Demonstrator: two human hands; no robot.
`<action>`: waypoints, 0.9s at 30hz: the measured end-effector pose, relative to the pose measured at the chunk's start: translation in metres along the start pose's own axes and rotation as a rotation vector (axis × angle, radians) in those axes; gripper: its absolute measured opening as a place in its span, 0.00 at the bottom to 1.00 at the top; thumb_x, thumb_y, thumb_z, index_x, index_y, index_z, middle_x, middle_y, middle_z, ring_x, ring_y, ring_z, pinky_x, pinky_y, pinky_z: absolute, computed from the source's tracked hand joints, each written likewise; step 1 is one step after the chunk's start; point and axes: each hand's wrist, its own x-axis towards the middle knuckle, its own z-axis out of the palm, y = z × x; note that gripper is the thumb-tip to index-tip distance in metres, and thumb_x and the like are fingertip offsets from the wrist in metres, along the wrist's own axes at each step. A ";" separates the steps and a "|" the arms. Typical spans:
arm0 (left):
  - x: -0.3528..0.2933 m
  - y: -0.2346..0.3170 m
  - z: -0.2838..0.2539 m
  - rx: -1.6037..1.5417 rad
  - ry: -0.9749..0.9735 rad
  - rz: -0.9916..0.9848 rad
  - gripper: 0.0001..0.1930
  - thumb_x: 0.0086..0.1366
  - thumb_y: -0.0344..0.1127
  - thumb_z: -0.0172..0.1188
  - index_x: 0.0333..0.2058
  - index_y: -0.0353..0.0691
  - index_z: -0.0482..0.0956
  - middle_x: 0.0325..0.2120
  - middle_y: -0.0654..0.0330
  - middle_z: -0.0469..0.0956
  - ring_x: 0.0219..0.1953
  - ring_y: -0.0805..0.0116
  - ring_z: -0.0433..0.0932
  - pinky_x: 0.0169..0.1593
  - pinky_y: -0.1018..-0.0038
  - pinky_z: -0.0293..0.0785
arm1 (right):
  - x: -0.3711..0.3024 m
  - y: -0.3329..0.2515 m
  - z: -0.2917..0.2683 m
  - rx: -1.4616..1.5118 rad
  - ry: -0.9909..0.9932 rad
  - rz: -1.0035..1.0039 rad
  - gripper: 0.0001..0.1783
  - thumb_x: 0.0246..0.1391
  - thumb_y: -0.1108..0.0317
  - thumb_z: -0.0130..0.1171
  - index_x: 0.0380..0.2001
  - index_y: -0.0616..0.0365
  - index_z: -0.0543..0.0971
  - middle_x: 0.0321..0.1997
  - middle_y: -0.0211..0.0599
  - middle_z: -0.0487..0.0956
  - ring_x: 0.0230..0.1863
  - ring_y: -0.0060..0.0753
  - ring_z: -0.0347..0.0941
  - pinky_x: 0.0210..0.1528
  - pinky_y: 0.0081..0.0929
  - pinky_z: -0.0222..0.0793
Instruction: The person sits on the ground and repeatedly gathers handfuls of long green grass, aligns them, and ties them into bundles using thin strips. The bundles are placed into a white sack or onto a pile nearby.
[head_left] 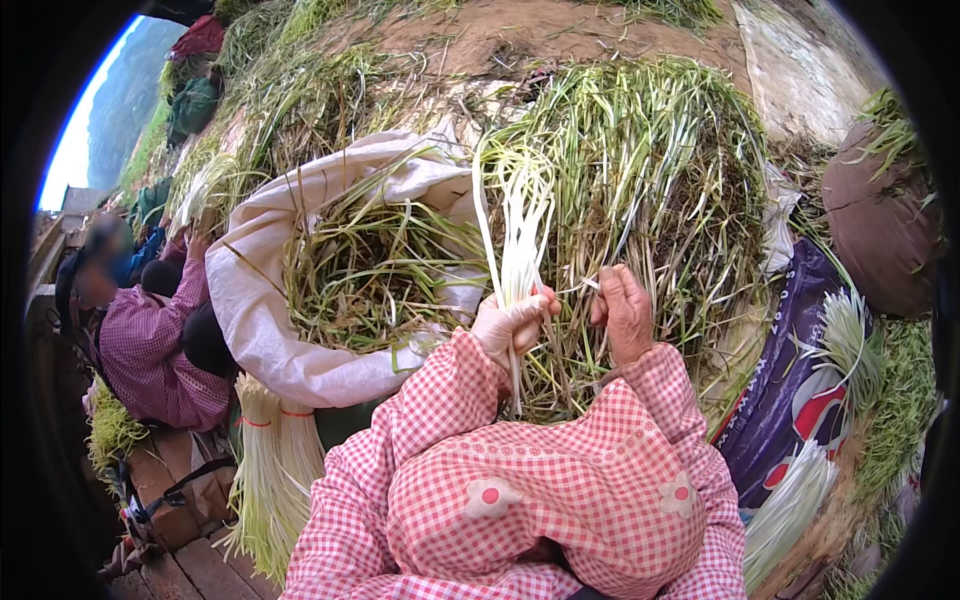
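Note:
My left hand point(510, 325), in a thin whitish glove, is closed around a bunch of long pale stalks point(522, 225). Their white lengths stand up from the fist, with looped yellow-green parts at the top; a few ends hang below it. Just to the right, my right hand point(625, 312) is bare and its fingers are pinched together on what looks like a thin pale stalk point(590, 284). Beyond both hands lies a large heap of green and white stalks point(640, 180), mixed with brown, withered leaves.
An open white sack point(255, 290) of leafy trimmings point(370, 260) stands at left. Tied pale bundles point(265, 460) hang below it. More bundles point(800, 500) lie at right by a purple printed sack point(775, 350) and a brown bundle point(880, 220). A person point(150, 340) in checked sleeves sits far left.

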 end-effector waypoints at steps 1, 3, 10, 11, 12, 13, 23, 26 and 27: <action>0.000 0.000 0.000 0.000 0.008 0.000 0.08 0.53 0.30 0.60 0.32 0.35 0.74 0.23 0.55 0.78 0.07 0.81 0.61 0.09 0.85 0.53 | 0.002 -0.001 -0.001 0.001 -0.001 0.023 0.19 0.57 0.51 0.43 0.24 0.54 0.70 0.14 0.25 0.65 0.16 0.15 0.64 0.13 0.15 0.62; 0.000 -0.001 0.002 0.015 0.007 -0.015 0.09 0.53 0.29 0.61 0.32 0.34 0.74 0.23 0.55 0.77 0.07 0.81 0.62 0.09 0.85 0.53 | 0.004 -0.001 0.003 -0.026 -0.018 -0.001 0.18 0.55 0.51 0.47 0.25 0.55 0.72 0.17 0.26 0.67 0.17 0.16 0.64 0.16 0.14 0.64; -0.001 -0.006 0.005 0.005 0.107 0.072 0.10 0.49 0.27 0.64 0.31 0.36 0.74 0.17 0.60 0.74 0.08 0.80 0.61 0.10 0.84 0.52 | 0.004 -0.006 0.022 -0.005 -0.214 -0.110 0.07 0.50 0.70 0.56 0.25 0.62 0.71 0.22 0.29 0.71 0.24 0.17 0.70 0.24 0.14 0.69; -0.001 -0.005 0.004 0.036 0.108 0.048 0.09 0.49 0.27 0.64 0.30 0.37 0.75 0.15 0.62 0.73 0.08 0.79 0.61 0.10 0.84 0.52 | 0.002 -0.006 0.022 -0.102 -0.187 -0.188 0.07 0.50 0.70 0.56 0.24 0.62 0.71 0.21 0.32 0.71 0.23 0.21 0.71 0.24 0.18 0.68; -0.001 -0.005 0.003 0.070 0.148 0.022 0.09 0.49 0.27 0.64 0.30 0.37 0.75 0.14 0.63 0.72 0.08 0.79 0.61 0.10 0.83 0.52 | 0.002 -0.007 0.021 -0.213 -0.154 -0.262 0.07 0.49 0.70 0.56 0.24 0.61 0.70 0.21 0.33 0.71 0.23 0.23 0.71 0.24 0.19 0.67; -0.001 -0.005 0.003 0.117 0.147 0.031 0.08 0.49 0.28 0.64 0.29 0.38 0.75 0.12 0.66 0.70 0.07 0.79 0.61 0.10 0.83 0.50 | 0.001 -0.007 0.021 -0.320 -0.117 -0.344 0.07 0.49 0.70 0.56 0.24 0.61 0.70 0.21 0.34 0.70 0.23 0.25 0.71 0.24 0.21 0.67; 0.001 0.000 -0.004 -0.056 -0.073 -0.096 0.07 0.55 0.33 0.60 0.30 0.39 0.73 0.07 0.67 0.64 0.05 0.80 0.56 0.09 0.83 0.48 | 0.001 -0.004 0.018 -0.123 -0.161 -0.364 0.07 0.48 0.72 0.54 0.23 0.61 0.69 0.31 0.32 0.70 0.31 0.22 0.66 0.33 0.19 0.63; 0.005 0.002 -0.004 -0.148 -0.117 -0.040 0.07 0.58 0.34 0.56 0.29 0.38 0.71 0.05 0.68 0.59 0.05 0.80 0.54 0.09 0.82 0.47 | -0.004 -0.004 0.012 0.089 -0.274 -0.346 0.04 0.49 0.74 0.52 0.24 0.60 0.68 0.35 0.32 0.70 0.36 0.21 0.65 0.39 0.19 0.62; 0.006 0.001 -0.004 -0.177 -0.089 0.001 0.07 0.58 0.34 0.56 0.29 0.37 0.71 0.05 0.68 0.60 0.05 0.80 0.54 0.09 0.82 0.47 | -0.005 -0.002 0.010 0.147 -0.350 -0.354 0.01 0.50 0.76 0.48 0.26 0.60 0.68 0.40 0.32 0.69 0.40 0.21 0.63 0.43 0.21 0.61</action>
